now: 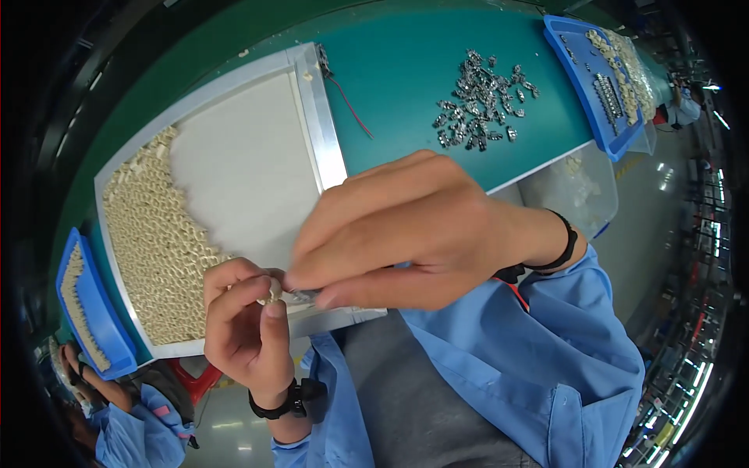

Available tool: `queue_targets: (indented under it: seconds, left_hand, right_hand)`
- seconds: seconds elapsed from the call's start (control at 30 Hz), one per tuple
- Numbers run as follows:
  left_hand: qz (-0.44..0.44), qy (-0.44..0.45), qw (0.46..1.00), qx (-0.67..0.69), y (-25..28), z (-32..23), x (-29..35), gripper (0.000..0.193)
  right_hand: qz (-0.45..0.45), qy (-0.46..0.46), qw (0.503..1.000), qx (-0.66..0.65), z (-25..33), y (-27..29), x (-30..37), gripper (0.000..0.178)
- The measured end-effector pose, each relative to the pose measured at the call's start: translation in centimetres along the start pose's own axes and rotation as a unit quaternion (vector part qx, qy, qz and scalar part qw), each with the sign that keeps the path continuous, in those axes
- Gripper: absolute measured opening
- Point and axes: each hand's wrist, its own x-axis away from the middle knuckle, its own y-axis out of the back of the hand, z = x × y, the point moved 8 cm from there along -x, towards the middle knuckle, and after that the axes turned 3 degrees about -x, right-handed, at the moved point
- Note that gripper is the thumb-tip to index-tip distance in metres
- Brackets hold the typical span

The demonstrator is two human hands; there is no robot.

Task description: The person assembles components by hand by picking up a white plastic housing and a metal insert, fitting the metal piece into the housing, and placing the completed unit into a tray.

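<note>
My left hand (246, 327) pinches a small cream ring-shaped part (272, 292) between thumb and forefinger. My right hand (406, 230) comes in from the right and grips a small grey metal part (304, 296) pressed against that ring. Both hands hover over the near edge of a large white tray (250, 156) with a metal rim. Many cream ring parts (156, 242) are packed in rows on the tray's left half. Black wristbands are on both wrists.
A pile of small shiny metal parts (484, 97) lies on the green table (406, 70). A blue tray (597, 86) with parts sits at the far right, another blue tray (90, 312) at the left. Another person (117, 413) is at lower left. A red-black wire (347, 101) lies beside the tray.
</note>
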Motion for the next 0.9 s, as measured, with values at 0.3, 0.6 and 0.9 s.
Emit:
queue_targets:
  seconds: [0.3,0.6,0.9]
  left_hand:
    - [-0.022,0.014,0.991,0.133,1.0,0.2,1.5,0.03]
    - [-0.014,0.042,0.981,0.188,0.4,1.0,1.6,0.031]
    - [0.011,0.019,0.988,0.156,0.4,0.9,1.3,0.033]
  right_hand:
    - [-0.001,0.006,1.0,0.011,0.5,-2.7,-0.5,0.011]
    - [-0.009,0.019,0.999,0.045,0.5,-3.3,-0.3,0.009]
    - [0.015,0.003,0.998,0.066,0.6,-2.8,-0.3,0.004]
